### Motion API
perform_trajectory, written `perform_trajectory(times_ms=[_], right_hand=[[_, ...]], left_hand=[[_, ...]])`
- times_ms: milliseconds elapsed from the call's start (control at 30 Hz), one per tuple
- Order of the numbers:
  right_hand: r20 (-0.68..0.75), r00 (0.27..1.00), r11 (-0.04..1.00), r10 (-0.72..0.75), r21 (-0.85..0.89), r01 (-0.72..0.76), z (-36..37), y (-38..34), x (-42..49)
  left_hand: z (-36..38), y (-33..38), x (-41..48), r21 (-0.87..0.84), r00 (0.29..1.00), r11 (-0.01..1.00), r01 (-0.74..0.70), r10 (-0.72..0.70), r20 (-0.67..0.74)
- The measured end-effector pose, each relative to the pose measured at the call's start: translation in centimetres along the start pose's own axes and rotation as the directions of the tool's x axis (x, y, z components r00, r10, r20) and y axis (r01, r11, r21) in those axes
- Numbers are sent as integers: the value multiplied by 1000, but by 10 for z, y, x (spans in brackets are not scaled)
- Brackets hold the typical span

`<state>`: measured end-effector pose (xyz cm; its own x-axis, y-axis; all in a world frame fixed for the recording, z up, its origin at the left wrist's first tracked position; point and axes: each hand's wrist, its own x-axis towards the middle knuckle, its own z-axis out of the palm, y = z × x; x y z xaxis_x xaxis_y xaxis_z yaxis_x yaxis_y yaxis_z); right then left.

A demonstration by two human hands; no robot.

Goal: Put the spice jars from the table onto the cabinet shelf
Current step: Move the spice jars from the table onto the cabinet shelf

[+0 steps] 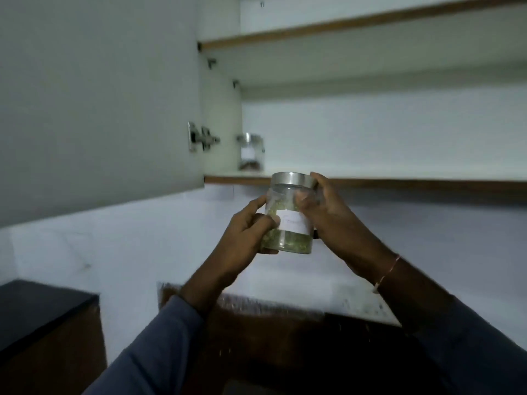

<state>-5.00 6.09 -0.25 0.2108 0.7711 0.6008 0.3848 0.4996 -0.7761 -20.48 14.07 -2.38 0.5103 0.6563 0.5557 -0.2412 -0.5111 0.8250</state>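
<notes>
A clear spice jar (291, 243) with a metal lid, a white label and green-yellow contents is held upright in both hands, just below the front edge of the lowest cabinet shelf (399, 182). My left hand (245, 229) grips its left side. My right hand (328, 215) wraps its right side and the lid rim. Another lidded jar (251, 152) with dark contents stands on that shelf at the far left, against the cabinet wall.
The cabinet door (99, 95) hangs open to the left, its hinge at shelf height. A higher shelf (342, 27) runs above. Below lie a white tiled wall, a pale counter (356, 303) and a dark surface (37, 306) at lower left.
</notes>
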Motion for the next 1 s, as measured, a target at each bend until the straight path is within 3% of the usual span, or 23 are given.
perform_trajectory(times_ms=[167, 267, 500, 567, 633, 767, 867, 1000], right_hand=[[-89, 989, 992, -117, -49, 113, -4, -47, 77], [-110, 988, 994, -110, -25, 108, -7, -59, 119], [-145, 987, 986, -65, -159, 41, -9, -33, 182], [-140, 987, 970, -78, -241, 42, -8, -17, 190], [-133, 986, 949, -99, -312, 53, -8, -2, 196], [-132, 986, 915, -98, -401, 37, -12, 16, 217], [-102, 991, 835, -90, -551, 19, -15, 23, 238], [-47, 995, 614, -88, -789, 17, -8, 29, 269]], left_hand=[[-14, 34, 71, -75, 987, 984, -162, 163, 14], [-23, 41, 111, -104, 981, 975, -194, 195, 2], [-40, 15, 172, 257, 985, 958, -125, 150, -80], [-45, -1, 177, 492, 991, 864, -104, 130, -20], [-48, -14, 181, 715, 991, 691, -112, 135, 25], [-47, -12, 194, 860, 985, 501, -97, 175, 9], [-45, -10, 204, 884, 973, 453, -112, 229, 6], [-49, -22, 206, 846, 970, 514, -145, 244, 18]])
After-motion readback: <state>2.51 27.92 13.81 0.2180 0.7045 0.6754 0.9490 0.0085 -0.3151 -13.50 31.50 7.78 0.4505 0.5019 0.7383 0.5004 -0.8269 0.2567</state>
